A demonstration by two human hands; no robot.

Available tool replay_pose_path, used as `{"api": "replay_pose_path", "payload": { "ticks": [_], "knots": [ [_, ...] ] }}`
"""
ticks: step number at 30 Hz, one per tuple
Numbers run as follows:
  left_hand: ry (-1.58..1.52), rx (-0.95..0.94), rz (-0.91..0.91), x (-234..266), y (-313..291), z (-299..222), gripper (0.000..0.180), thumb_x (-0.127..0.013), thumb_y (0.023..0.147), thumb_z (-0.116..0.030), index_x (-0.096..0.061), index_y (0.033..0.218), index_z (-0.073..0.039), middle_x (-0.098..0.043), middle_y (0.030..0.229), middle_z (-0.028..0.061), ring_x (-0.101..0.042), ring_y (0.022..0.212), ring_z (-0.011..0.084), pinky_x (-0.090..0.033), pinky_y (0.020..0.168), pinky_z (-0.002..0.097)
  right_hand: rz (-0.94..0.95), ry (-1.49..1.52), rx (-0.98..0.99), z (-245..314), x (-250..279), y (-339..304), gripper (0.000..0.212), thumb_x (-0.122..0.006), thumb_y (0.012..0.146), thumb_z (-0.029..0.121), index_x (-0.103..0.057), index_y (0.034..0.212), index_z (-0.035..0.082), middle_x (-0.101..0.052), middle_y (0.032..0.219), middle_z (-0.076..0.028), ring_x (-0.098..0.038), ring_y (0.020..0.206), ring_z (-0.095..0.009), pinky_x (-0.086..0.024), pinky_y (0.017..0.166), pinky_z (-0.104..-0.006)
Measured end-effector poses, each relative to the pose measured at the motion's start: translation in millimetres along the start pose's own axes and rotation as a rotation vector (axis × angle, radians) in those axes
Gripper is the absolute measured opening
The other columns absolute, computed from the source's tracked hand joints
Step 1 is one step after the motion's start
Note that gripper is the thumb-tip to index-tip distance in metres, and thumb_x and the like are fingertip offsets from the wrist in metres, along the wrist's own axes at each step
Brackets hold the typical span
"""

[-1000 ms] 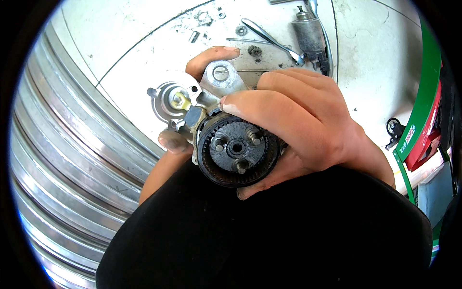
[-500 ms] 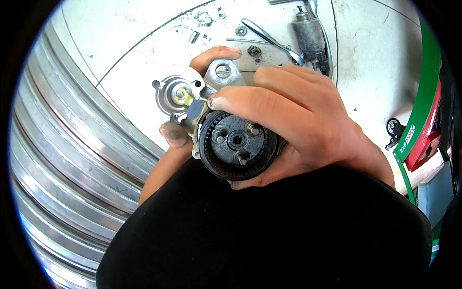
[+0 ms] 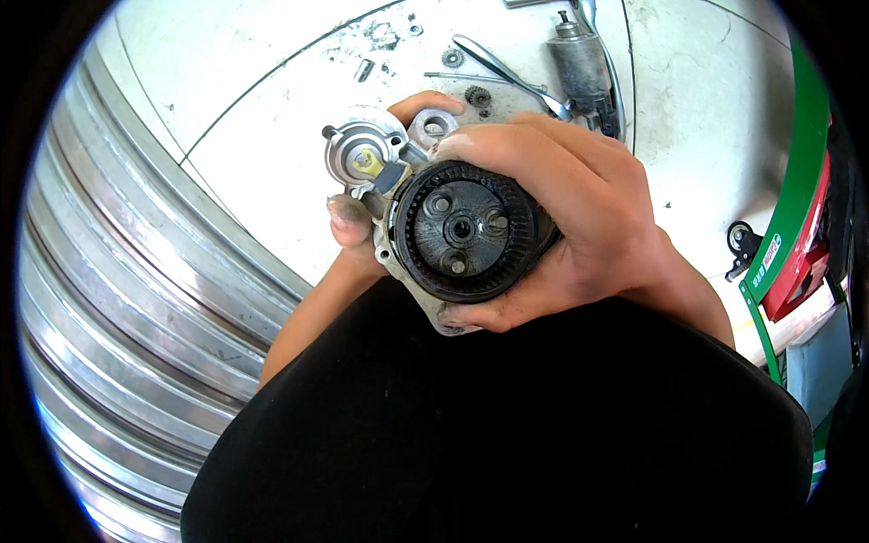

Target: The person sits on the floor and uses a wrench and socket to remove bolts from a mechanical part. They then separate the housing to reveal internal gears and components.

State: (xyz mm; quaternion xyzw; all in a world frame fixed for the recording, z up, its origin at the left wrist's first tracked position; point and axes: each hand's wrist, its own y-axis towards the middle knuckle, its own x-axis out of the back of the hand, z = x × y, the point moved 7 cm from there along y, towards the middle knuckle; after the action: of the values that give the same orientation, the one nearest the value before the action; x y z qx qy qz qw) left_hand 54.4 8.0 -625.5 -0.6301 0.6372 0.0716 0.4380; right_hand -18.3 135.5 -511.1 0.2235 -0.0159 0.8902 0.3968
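A silver metal gear housing (image 3: pixel 342 154), resembling a starter motor's nose piece, is held up over my lap. A dark toothed ring gear (image 3: pixel 518 258) sits at its near end, around a black disc (image 3: pixel 477 251) with three pins. Beside it, in the housing's round opening, are a yellow fork lever (image 3: pixel 367 164) and a grey block (image 3: pixel 390 176). My left hand (image 3: pixel 350 223) grips the housing from the far left; its thumb and one finger show, the rest is behind. My right hand (image 3: pixel 584 213) wraps round the ring gear's right side, thumb low on the housing's edge.
On the pale floor lie a cylindrical motor body (image 3: pixel 581 68), a long-handled steel tool (image 3: pixel 507 69), small gears (image 3: pixel 477 96), a short metal cylinder (image 3: pixel 364 71) and a nut (image 3: pixel 415 28). Ribbed metal (image 3: pixel 127 271) stands left. At right are a green frame (image 3: pixel 802 172) and black caster (image 3: pixel 744 242).
Both hands have moved the housing slightly right and away from me. It is tilted differently, baring its lower edge, and the pinned disc appears turned a little clockwise.
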Motion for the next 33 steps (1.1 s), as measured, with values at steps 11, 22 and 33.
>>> {"api": "replay_pose_path", "payload": {
  "ticks": [11,22,33],
  "knots": [
    [0.197,0.067,-0.06,4,-6,-1,0.131,-0.066,0.052,-0.097,-0.053,0.131,0.006,-0.065,0.107,0.0097,-0.065,0.097,0.0155,-0.057,0.086,0.0289,0.005,-0.017,-0.006,-2,-1,-3,0.084,-0.094,0.06,0.047,-0.061,0.119,-0.002,-0.068,0.09,-0.013,-0.067,0.072,-0.027,-0.054,0.063,-0.0332],
    [0.071,0.081,-0.077,9,-13,5,0.123,-0.067,0.061,-0.091,-0.049,0.134,0.006,-0.062,0.114,0.0118,-0.064,0.105,0.0194,-0.057,0.091,0.0333,0.213,-0.041,-0.221,-15,-21,-10,0.087,-0.094,0.06,0.048,-0.058,0.125,0.003,-0.066,0.1,-0.011,-0.067,0.088,-0.032,-0.053,0.075,-0.037],
    [0.229,0.132,-0.002,13,-13,5,0.11,-0.055,0.075,-0.088,-0.043,0.139,0.0,-0.056,0.124,0.0132,-0.058,0.114,0.0224,-0.053,0.097,0.0401,0.136,-0.099,-0.142,-24,18,-8,0.056,-0.092,0.062,0.026,-0.073,0.112,0.008,-0.058,0.09,-0.007,-0.059,0.079,-0.022,-0.048,0.067,-0.0323]
  ]
}}
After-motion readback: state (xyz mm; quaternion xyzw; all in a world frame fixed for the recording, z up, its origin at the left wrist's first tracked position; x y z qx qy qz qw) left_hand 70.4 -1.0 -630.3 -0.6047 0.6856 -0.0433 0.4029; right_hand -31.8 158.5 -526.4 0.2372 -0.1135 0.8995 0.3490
